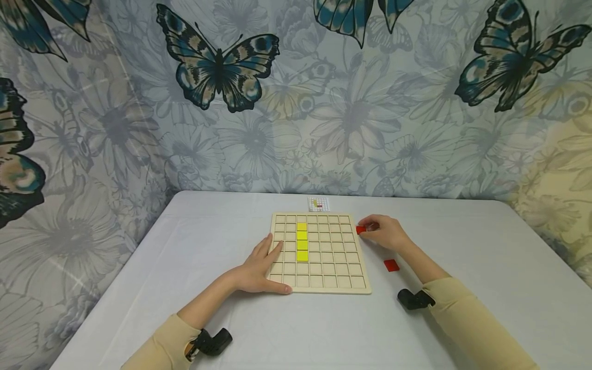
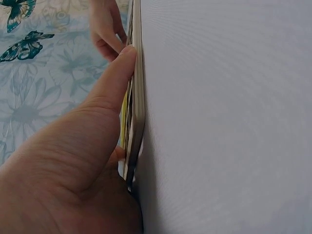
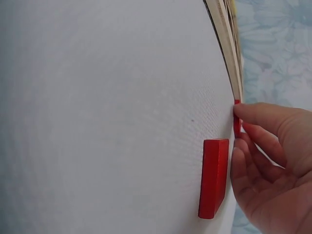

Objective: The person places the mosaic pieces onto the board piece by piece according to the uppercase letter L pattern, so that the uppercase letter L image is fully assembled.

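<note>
A wooden grid board (image 1: pixel 330 270) lies on the table, with several yellow square tiles (image 1: pixel 302 235) in one column of its cells. My left hand (image 1: pixel 256 266) rests spread over the board's left edge, its thumb (image 2: pixel 114 80) along the near edge and its fingertips on the left cells. Beside the board's far right edge, my right hand (image 1: pixel 387 234) pinches a red square tile (image 1: pixel 361 229) between thumb and fingers. Another red tile (image 3: pixel 213 178) lies flat on the table, nearer to me than the right hand.
A small printed card (image 1: pixel 318 204) with a coloured grid pattern lies just behind the board. White cloth covers the table (image 1: pixel 324 329). Butterfly-patterned fabric (image 1: pixel 287 128) hangs behind it. Each wrist carries a black camera (image 1: pixel 413 299).
</note>
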Motion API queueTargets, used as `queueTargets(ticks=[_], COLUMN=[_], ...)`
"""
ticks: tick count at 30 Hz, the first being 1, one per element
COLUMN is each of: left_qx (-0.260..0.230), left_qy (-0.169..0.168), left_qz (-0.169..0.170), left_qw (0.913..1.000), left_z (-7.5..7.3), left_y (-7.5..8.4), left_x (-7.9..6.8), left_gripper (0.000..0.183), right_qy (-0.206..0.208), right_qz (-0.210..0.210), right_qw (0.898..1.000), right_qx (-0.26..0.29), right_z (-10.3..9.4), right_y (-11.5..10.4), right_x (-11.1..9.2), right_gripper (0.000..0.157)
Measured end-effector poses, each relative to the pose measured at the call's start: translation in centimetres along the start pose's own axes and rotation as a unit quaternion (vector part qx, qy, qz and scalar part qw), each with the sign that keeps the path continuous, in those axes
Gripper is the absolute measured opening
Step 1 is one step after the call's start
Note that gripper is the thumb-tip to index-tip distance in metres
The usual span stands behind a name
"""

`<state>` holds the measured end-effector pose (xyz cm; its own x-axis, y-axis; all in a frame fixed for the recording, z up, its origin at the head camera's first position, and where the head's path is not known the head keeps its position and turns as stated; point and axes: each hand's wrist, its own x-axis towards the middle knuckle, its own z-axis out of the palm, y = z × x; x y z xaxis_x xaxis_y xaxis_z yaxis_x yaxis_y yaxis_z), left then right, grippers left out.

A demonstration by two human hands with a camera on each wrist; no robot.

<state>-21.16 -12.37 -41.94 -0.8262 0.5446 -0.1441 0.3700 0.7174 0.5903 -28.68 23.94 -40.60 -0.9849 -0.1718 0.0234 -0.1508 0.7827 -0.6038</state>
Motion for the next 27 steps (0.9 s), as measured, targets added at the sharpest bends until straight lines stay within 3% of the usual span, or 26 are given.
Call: queueTargets(ticks=[27], left_qx=[-0.001], left_qy=[-0.002], left_qz=[0.005], left_qw=[1.0], left_z=[-0.05], left_y=[0.07], left_x=[0.09], left_gripper=[0.114], right_qy=[0.026], right_qz=[-0.007], right_qw=[1.0], right_qx=[0.01], right_z=[-0.28], right_y=[0.06], right_x=[-0.69], right_gripper=[0.031])
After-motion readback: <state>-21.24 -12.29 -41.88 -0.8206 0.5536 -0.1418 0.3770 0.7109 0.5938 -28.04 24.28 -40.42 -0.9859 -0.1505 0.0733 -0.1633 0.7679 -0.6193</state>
